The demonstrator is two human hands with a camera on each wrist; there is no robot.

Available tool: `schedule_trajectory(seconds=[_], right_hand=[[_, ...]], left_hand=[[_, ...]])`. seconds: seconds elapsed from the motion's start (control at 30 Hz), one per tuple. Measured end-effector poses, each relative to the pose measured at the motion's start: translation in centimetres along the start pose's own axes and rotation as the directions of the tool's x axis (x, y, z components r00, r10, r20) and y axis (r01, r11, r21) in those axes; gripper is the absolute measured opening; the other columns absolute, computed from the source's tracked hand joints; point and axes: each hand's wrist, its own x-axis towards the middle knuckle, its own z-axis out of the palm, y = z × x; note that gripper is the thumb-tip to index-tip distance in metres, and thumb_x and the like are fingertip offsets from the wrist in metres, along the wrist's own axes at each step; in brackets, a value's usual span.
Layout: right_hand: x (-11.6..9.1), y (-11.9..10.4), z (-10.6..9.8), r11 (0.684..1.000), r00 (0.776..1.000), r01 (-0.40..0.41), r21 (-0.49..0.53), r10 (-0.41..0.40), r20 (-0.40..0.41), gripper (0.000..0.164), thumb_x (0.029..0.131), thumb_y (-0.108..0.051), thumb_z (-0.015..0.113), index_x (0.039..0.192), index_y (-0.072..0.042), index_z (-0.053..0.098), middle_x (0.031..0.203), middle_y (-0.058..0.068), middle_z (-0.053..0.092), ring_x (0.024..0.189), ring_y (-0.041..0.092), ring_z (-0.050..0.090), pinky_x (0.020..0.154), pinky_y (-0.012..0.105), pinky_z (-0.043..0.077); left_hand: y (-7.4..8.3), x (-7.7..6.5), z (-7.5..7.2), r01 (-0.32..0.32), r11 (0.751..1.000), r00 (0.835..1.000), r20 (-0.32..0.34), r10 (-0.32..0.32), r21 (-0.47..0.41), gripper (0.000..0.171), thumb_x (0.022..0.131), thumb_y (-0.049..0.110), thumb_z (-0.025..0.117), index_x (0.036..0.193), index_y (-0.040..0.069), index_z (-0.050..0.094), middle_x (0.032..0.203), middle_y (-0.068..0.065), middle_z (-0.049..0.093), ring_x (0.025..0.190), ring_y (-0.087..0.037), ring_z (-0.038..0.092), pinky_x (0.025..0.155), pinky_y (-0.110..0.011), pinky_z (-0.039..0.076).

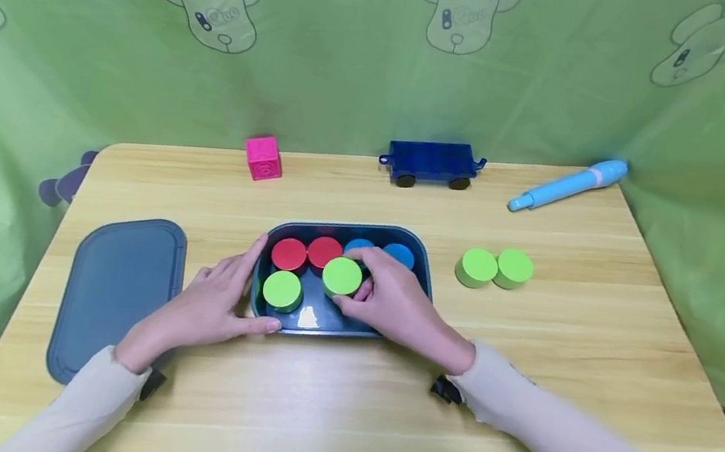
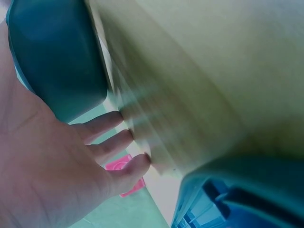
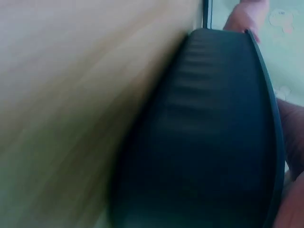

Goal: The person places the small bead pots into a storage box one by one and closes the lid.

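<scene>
A dark blue box stands on the table with two red discs, two blue discs and a green disc inside. My right hand reaches over its front wall and pinches another green disc between thumb and fingers. At the left end, my left hand rests against the box, thumb at the front corner and index finger along the side. Its other fingers stretch out loosely in the left wrist view. The right wrist view shows mostly the box's outer wall.
Two green discs lie right of the box. A dark blue lid lies at left. Along the back are a pink cube, a blue toy wagon and a light blue pen-like stick. Green curtains surround the table.
</scene>
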Motion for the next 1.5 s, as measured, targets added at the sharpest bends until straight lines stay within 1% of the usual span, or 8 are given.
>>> schedule_trajectory(seconds=[0.17, 0.4, 0.6, 0.67, 0.87, 1.03, 1.3, 1.5], right_hand=[[-0.8, -1.3, 1.3, 0.986, 0.992, 0.115, -0.124, -0.121, -0.039, 0.059, 0.086, -0.015, 0.095, 0.137, -0.006, 0.066, 0.118, 0.004, 0.061, 0.082, 0.011, 0.060, 0.067, 0.023, 0.055], [0.1, -1.9, 1.8, 0.988, 0.997, -0.020, -0.152, 0.031, 0.070, 0.060, 0.088, -0.020, 0.095, 0.138, -0.001, 0.069, 0.116, 0.007, 0.066, 0.080, 0.011, 0.065, 0.067, 0.019, 0.056], [0.8, -1.8, 2.1, 0.985, 0.990, -0.058, -0.161, 0.077, 0.116, 0.058, 0.088, -0.018, 0.095, 0.137, 0.002, 0.071, 0.120, 0.011, 0.071, 0.098, 0.017, 0.066, 0.081, 0.028, 0.062], [0.9, -1.9, 2.1, 0.988, 0.989, -0.067, -0.141, 0.085, 0.124, 0.058, 0.088, -0.016, 0.095, 0.137, 0.002, 0.069, 0.121, 0.011, 0.072, 0.099, 0.017, 0.066, 0.083, 0.029, 0.062], [0.9, -2.1, 2.1, 0.991, 0.980, -0.135, -0.026, 0.137, 0.141, 0.059, 0.089, -0.007, 0.093, 0.138, 0.000, 0.061, 0.121, 0.011, 0.071, 0.079, 0.006, 0.070, 0.077, 0.023, 0.061], [0.7, -2.1, 2.0, 0.986, 0.978, -0.162, 0.047, 0.154, 0.140, 0.059, 0.091, -0.006, 0.091, 0.139, -0.003, 0.058, 0.129, 0.013, 0.068, 0.080, 0.004, 0.072, 0.077, 0.022, 0.061], [0.0, -1.9, 1.0, 0.988, 0.989, -0.130, 0.078, 0.123, 0.084, 0.056, 0.092, -0.014, 0.091, 0.138, -0.004, 0.060, 0.133, 0.011, 0.068, 0.082, 0.004, 0.074, 0.076, 0.021, 0.061], [-0.7, -1.1, -0.5, 0.992, 0.999, -0.042, 0.115, 0.042, 0.005, 0.050, 0.094, -0.014, 0.089, 0.135, -0.002, 0.064, 0.126, 0.013, 0.070, 0.084, 0.006, 0.073, 0.076, 0.025, 0.062]], left_hand=[[0.1, 0.0, 0.0, -0.004, 1.000, 1.000, -0.003, 0.004, 0.004, 0.128, 0.091, 0.078, 0.073, 0.177, 0.028, -0.009, 0.174, -0.018, 0.032, 0.157, -0.043, 0.032, 0.114, -0.078, 0.030], [0.2, 0.1, -0.1, -0.004, 1.000, 1.000, -0.002, 0.004, -0.004, 0.127, 0.092, 0.076, 0.073, 0.176, 0.028, -0.009, 0.175, -0.018, 0.031, 0.157, -0.043, 0.031, 0.114, -0.078, 0.029], [0.1, 0.1, 0.0, 0.001, 1.000, 1.000, -0.005, -0.001, -0.006, 0.128, 0.091, 0.076, 0.073, 0.176, 0.028, -0.009, 0.174, -0.018, 0.032, 0.157, -0.043, 0.033, 0.114, -0.080, 0.029], [0.1, 0.1, 0.0, -0.001, 1.000, 1.000, -0.007, 0.001, -0.005, 0.128, 0.091, 0.076, 0.073, 0.176, 0.028, -0.010, 0.175, -0.017, 0.032, 0.157, -0.043, 0.032, 0.114, -0.080, 0.029], [0.1, 0.1, 0.1, -0.006, 1.000, 1.000, -0.008, 0.006, -0.001, 0.129, 0.091, 0.076, 0.073, 0.176, 0.028, -0.010, 0.174, -0.018, 0.032, 0.157, -0.043, 0.033, 0.113, -0.078, 0.030], [0.1, 0.1, 0.0, -0.008, 1.000, 1.000, -0.013, 0.008, 0.006, 0.128, 0.091, 0.077, 0.073, 0.176, 0.028, -0.010, 0.174, -0.018, 0.032, 0.157, -0.043, 0.033, 0.113, -0.080, 0.029], [0.0, 0.0, 0.1, -0.005, 1.000, 1.000, -0.010, 0.005, 0.006, 0.128, 0.091, 0.076, 0.073, 0.176, 0.028, -0.010, 0.174, -0.019, 0.032, 0.157, -0.043, 0.033, 0.113, -0.080, 0.030], [0.0, 0.0, 0.1, -0.011, 1.000, 1.000, -0.013, 0.011, 0.001, 0.128, 0.092, 0.075, 0.074, 0.177, 0.028, -0.009, 0.174, -0.019, 0.032, 0.157, -0.043, 0.033, 0.113, -0.078, 0.031]])
